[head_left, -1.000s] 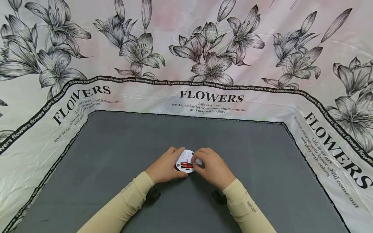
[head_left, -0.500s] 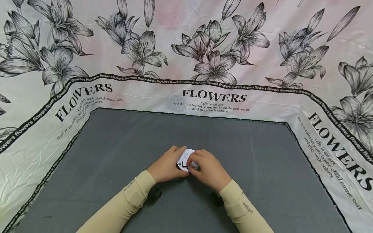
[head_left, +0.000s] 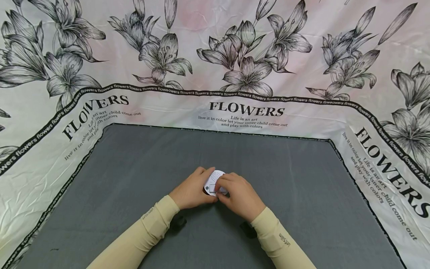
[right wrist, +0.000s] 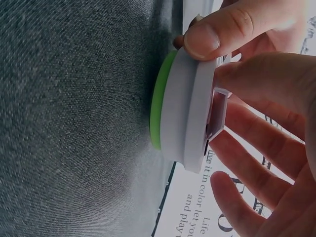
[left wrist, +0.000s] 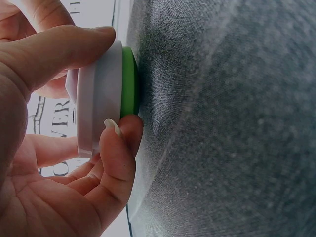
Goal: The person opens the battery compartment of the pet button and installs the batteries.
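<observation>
A round white sound button [head_left: 216, 174] is held near the middle of the grey cloth, its speaker-hole side up. Its green cap [left wrist: 129, 81] faces down to the cloth; whether it touches cannot be told. My left hand [head_left: 190, 190] grips the rim from the left, thumb and fingers on opposite edges. From the right, my right hand [head_left: 241, 195] pinches the small white battery cover [right wrist: 218, 116] over the battery compartment. In the right wrist view the cover stands tilted, one end raised off the back. The batteries are hidden beneath it.
Grey cloth [head_left: 151, 160] covers the work surface around both hands. A white border [head_left: 174, 119] printed with flowers and lettering runs along the back and sides. Dark wrist-camera pieces [head_left: 248, 229] sit under the wrists.
My right hand has moved slightly left, bringing the battery cover down over the compartment. The red batteries visible a second ago are now covered. My left hand keeps its hold on the sound button.
</observation>
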`<state>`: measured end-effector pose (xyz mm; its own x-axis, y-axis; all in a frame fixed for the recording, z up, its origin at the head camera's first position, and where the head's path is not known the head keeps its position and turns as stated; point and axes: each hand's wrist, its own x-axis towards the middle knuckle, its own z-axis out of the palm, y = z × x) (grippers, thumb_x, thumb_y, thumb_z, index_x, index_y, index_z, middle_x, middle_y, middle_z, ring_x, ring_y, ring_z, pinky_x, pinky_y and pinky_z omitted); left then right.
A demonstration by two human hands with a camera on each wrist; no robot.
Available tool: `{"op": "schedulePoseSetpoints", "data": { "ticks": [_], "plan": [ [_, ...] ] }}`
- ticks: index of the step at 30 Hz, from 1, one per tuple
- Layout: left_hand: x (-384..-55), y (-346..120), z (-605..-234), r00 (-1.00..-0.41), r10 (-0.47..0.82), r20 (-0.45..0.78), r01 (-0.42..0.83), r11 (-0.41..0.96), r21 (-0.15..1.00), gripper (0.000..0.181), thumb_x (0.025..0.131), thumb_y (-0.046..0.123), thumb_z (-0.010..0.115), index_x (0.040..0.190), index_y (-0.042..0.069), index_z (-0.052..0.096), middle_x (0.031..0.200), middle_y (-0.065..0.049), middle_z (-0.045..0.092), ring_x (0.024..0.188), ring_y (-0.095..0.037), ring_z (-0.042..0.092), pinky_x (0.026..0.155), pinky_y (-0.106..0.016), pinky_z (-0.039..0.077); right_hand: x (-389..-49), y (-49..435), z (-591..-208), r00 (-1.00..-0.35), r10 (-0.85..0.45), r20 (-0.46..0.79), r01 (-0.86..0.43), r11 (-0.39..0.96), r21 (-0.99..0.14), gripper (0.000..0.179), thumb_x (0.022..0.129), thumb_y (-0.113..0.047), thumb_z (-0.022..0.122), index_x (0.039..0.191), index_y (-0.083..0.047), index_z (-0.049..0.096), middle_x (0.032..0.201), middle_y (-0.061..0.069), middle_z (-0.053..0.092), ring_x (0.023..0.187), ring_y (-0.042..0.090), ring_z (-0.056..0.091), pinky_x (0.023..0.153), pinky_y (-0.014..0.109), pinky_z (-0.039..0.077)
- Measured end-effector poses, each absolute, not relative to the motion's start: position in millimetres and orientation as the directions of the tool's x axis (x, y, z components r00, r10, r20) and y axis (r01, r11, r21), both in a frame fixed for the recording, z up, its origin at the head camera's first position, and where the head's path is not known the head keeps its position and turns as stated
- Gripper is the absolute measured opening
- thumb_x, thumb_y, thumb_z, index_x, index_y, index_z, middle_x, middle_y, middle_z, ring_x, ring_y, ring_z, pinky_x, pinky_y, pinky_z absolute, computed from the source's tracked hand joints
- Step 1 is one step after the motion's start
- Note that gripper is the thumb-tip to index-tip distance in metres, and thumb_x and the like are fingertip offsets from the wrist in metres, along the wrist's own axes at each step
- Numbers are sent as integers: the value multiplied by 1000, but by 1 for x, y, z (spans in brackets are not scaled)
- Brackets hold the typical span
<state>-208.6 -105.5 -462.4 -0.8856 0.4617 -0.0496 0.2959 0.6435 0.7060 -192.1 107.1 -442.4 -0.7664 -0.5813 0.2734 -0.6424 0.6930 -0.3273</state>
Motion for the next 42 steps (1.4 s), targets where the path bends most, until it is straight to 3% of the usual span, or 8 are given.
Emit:
{"op": "schedulePoseSetpoints", "data": {
  "ticks": [9,27,42],
  "plan": [
    [-208,-105,-461,-884,465,-55,293,642,708,98,89,33,90,168,5,39,141,-16,57,107,-18,61,95,-39,55,-193,108,-445,-754,-585,300,-656,699,-286,23,86,-11,91,87,-21,70,93,-9,67,87,11,59,77,34,53],
    [-209,-104,-464,-889,454,-63,289,662,692,97,88,32,89,168,7,39,141,-15,57,106,-18,62,94,-37,55,-194,106,-448,-731,-593,338,-677,694,-246,19,87,-8,88,87,-20,73,93,-7,69,84,11,61,77,36,54],
    [-210,-104,-462,-889,454,-66,285,659,696,100,87,34,91,168,7,39,140,-14,57,104,-17,61,93,-36,54,-194,108,-446,-748,-578,324,-658,708,-255,11,89,-14,90,95,-16,81,103,-5,75,96,15,69,85,37,59]
  ]
}}
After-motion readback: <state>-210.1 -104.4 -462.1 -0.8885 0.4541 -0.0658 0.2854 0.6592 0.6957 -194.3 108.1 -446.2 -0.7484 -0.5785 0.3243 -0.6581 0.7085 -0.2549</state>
